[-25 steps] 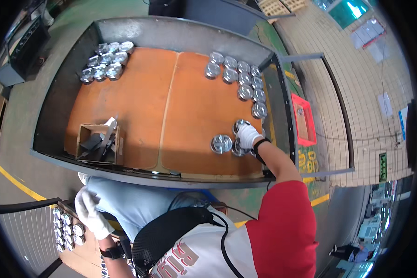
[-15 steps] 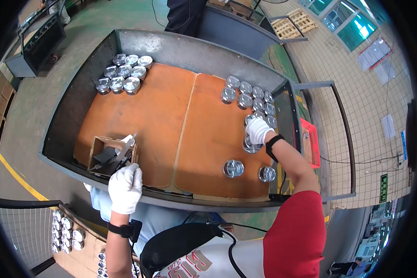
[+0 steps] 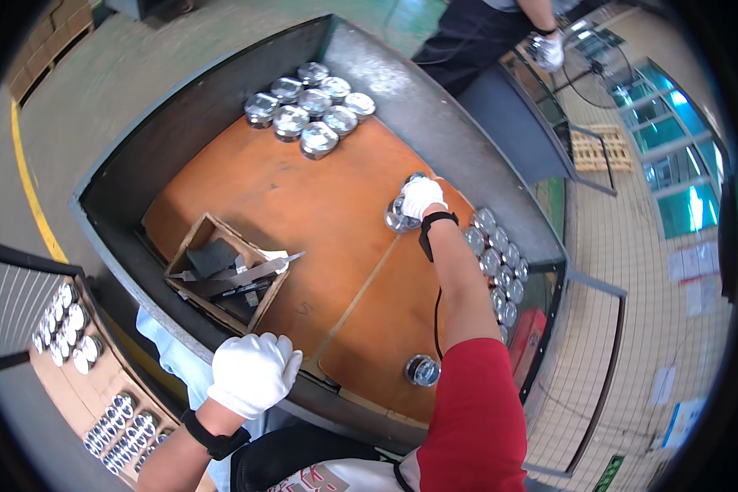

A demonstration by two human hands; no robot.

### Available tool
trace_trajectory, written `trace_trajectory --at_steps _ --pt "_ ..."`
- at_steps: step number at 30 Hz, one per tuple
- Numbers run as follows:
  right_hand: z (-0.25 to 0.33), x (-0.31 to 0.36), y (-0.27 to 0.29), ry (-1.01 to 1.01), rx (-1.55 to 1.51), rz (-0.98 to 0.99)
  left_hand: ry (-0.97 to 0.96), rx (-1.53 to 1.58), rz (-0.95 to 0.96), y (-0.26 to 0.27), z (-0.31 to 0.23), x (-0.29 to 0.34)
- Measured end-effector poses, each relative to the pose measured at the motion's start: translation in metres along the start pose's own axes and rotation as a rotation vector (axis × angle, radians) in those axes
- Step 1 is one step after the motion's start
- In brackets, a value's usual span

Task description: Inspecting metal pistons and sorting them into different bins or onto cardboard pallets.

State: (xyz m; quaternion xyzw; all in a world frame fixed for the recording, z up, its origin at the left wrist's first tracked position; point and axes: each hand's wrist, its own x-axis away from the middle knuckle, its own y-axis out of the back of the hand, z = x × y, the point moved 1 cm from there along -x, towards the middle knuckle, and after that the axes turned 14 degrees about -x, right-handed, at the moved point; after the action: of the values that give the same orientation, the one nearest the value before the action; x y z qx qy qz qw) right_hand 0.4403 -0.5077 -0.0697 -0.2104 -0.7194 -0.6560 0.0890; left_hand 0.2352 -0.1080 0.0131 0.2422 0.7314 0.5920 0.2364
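My right hand [image 3: 423,198], in a white glove, is closed round shiny metal pistons [image 3: 397,216] near the seam of the orange board [image 3: 361,205]; the glove partly hides them, and I cannot tell exactly how many it grips. Over the near rim of the metal cart [image 3: 107,238], my gloved left hand [image 3: 252,373] is curled into a fist, with nothing showing in it. Close beyond that fist sits a cardboard box [image 3: 209,316] holding a file [image 3: 262,269], a dark grey block [image 3: 213,257] and other tools. A single piston [image 3: 422,370] stands on the board nearer to me.
A block of several pistons [image 3: 314,102] fills the far left corner; another group [image 3: 498,258] lines the right side. A second cart with pistons [image 3: 67,324] stands at lower left. Beyond the far wall a person [image 3: 476,37] holds a metal part. A red box [image 3: 528,336] is at right.
My view has turned. My right hand has moved from the right-hand piston group to the middle of the board, with pistons under it. The left hand has come away from the box, staying curled.
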Motion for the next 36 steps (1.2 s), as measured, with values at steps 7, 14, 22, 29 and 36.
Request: trace_trajectory --at_steps 7,14,22,29,36 --pt "-0.005 -0.028 -0.021 0.003 0.038 -0.049 0.056 0.053 0.045 -0.005 -0.009 0.000" --pt "-0.051 0.062 -0.037 0.417 -0.473 -0.437 0.067 0.030 0.055 -0.002 -0.009 -0.007" --pt "-0.180 0.331 -0.144 -0.215 -0.072 0.579 0.011 0.025 0.011 -0.020 -0.018 -0.009" --pt "-0.180 0.448 -0.244 -0.571 -0.320 0.460 0.078 -0.012 -0.014 -0.016 -0.017 0.002" --pt "-0.138 0.407 -0.185 -0.613 -0.479 0.094 0.051 -0.077 -0.025 -0.021 -0.014 0.002"
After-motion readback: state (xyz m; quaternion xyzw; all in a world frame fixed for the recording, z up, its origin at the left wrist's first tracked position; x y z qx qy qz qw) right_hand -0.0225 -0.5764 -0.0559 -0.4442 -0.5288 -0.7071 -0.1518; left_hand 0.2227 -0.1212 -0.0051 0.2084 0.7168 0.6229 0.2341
